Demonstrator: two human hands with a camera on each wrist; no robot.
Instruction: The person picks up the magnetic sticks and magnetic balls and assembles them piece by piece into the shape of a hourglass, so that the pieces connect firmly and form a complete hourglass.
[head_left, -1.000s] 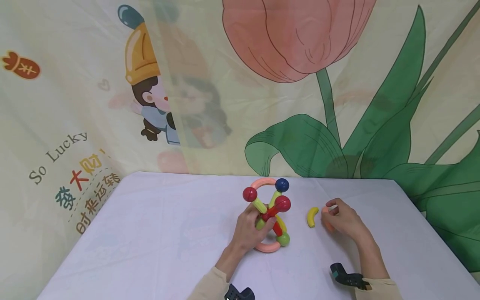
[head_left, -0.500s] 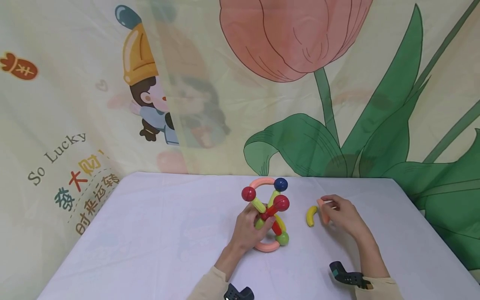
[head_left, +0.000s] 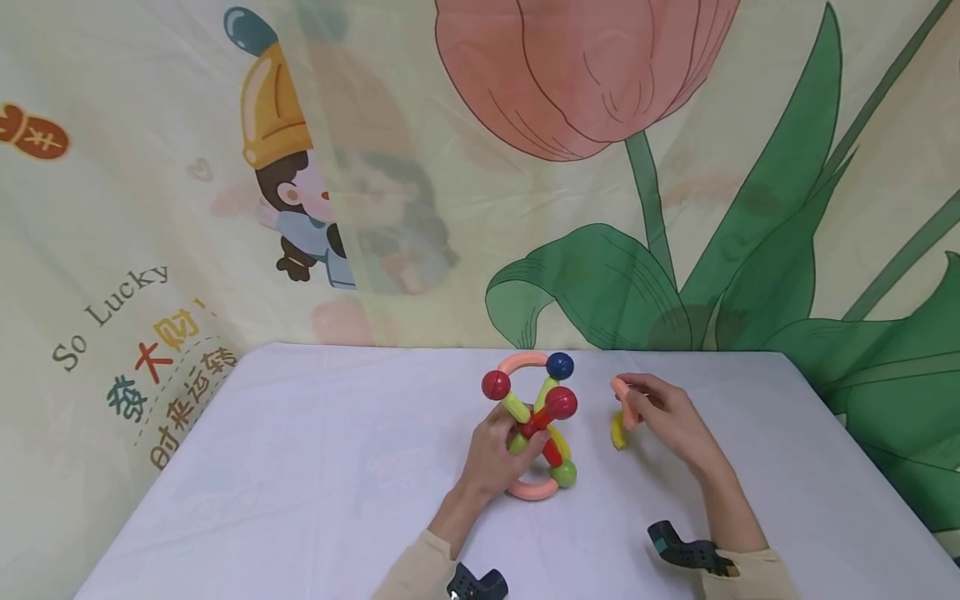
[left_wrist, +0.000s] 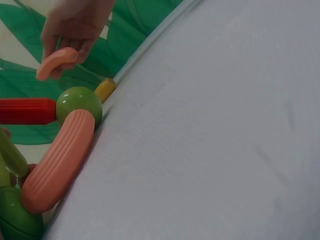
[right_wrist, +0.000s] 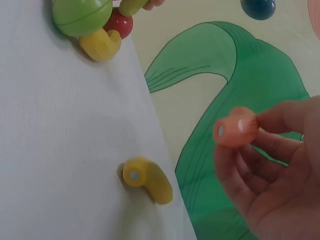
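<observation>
A toy structure of magnetic balls and sticks [head_left: 552, 414] stands on the table, and my left hand [head_left: 498, 457] grips it around its middle. Its parts include red, blue and green balls, joined by straight and curved sticks. In the left wrist view a curved pink stick [left_wrist: 60, 162] meets a green ball [left_wrist: 79, 104] low on the structure. My right hand [head_left: 671, 418] pinches a separate curved pink stick [head_left: 627, 403] between thumb and fingers, raised above the table. The right wrist view shows a grey magnet disc at that stick's end [right_wrist: 235, 129].
A loose curved yellow stick [right_wrist: 150, 179] lies on the table just below my right hand. The white-covered table [head_left: 300, 467] ends at a printed cloth backdrop [head_left: 405, 167]. A dark wrist camera [head_left: 686, 546] sits at each sleeve.
My right hand has lifted the curved pink stick off the table and carried it left, over the yellow one. My left hand keeps its hold on the structure.
</observation>
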